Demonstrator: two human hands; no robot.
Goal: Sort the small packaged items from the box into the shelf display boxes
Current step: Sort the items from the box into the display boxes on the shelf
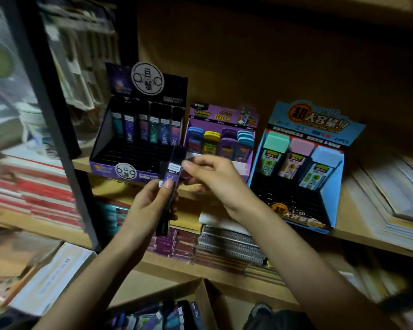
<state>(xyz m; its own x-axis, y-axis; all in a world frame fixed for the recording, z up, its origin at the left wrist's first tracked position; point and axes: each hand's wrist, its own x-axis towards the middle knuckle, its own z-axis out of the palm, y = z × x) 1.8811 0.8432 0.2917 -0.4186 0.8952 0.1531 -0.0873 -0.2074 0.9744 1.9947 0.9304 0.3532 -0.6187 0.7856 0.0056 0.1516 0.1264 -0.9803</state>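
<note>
In front of the wooden shelf [358, 236], a slim dark purple pack [171, 173] with a small white label is held upright, just short of the black and purple cardboard display box [105, 168], where a row of like packs is already stood at the back and the front slots are seen bare. The lower half of the pack is gripped by the left hand [150, 206], thumb pressed across its face and fingers wrapped behind. The right hand [212, 179] is brought in at the label, fingers curled and the tips right beside the pack's edge, though whether anything is actually pinched there cannot be told through the blur. The pack is judged light and fairly stiff, a narrow case that should not bend, but its glossy skin is likely slippery, so it is best taken by the long side edges near the middle, not by the face alone. A slot in the dark display box looks the matching home, rather than the purple display box [224, 116] or the blue display box [334, 184] alongside. More packs are waiting below in the brown cardboard box [200, 295].
</note>
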